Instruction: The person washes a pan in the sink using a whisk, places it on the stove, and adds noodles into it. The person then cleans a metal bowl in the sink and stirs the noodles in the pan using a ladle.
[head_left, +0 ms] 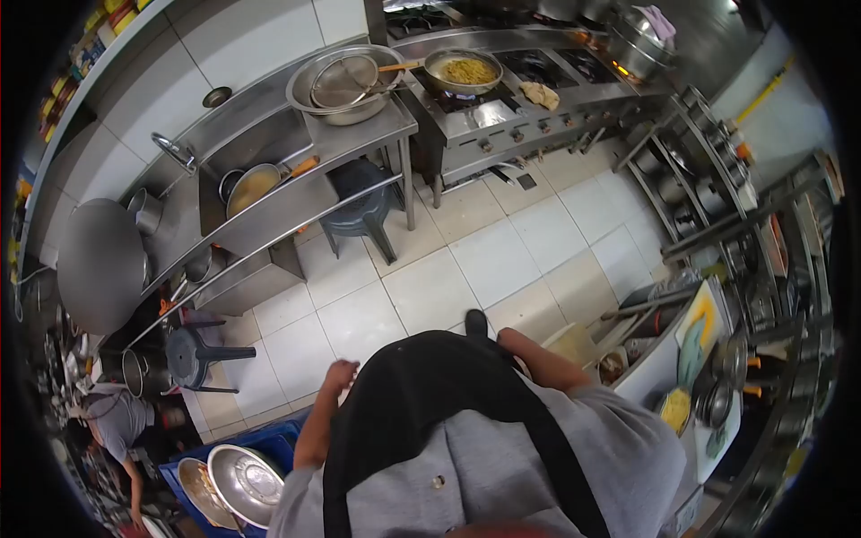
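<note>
My left hand hangs beside the black apron, above the tiled floor. Its fingers are loosely bent and a little apart, with nothing visible in them. My right forearm is bent on the other side of the apron. The right hand shows only in part at the apron's edge; its fingers are hidden. Neither hand is near the stove, where a pan of yellowish food sits over a lit burner.
A large steel bowl with a strainer stands on the steel counter. A pan is in the sink. Stools stand below. Steel bowls lie in a blue crate at lower left, near another person. Shelves and a worktable are on the right.
</note>
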A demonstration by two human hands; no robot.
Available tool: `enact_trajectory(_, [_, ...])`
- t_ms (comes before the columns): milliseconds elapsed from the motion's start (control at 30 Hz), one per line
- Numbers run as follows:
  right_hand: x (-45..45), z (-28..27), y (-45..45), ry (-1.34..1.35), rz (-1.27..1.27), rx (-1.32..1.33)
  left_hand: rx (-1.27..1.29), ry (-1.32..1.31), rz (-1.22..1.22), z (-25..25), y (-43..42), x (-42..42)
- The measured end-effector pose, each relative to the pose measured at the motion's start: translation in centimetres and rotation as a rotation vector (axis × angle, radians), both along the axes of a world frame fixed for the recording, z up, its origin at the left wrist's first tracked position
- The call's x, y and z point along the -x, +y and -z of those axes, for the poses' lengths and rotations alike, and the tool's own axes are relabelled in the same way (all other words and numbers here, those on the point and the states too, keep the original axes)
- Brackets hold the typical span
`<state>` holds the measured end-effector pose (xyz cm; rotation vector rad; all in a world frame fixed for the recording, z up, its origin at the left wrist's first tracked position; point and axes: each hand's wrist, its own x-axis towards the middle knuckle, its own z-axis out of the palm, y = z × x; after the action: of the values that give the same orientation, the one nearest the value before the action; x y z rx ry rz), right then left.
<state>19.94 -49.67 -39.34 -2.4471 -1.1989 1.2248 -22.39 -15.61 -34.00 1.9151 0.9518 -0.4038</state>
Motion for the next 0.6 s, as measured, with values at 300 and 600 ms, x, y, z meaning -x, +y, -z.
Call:
enact_trajectory(300, [-20.3, -2.1, -5.1, -0.241, -0.535, -0.384, 0.391, -0.262, -0.565, -9.3, 3.5, -30.8])
enact_trajectory(600, [-28.5, 2.7, -1.2, -0.292, -0.559, -0.312, -0.093, -0.057, 0.143, -8.3, 4.4, -32.9])
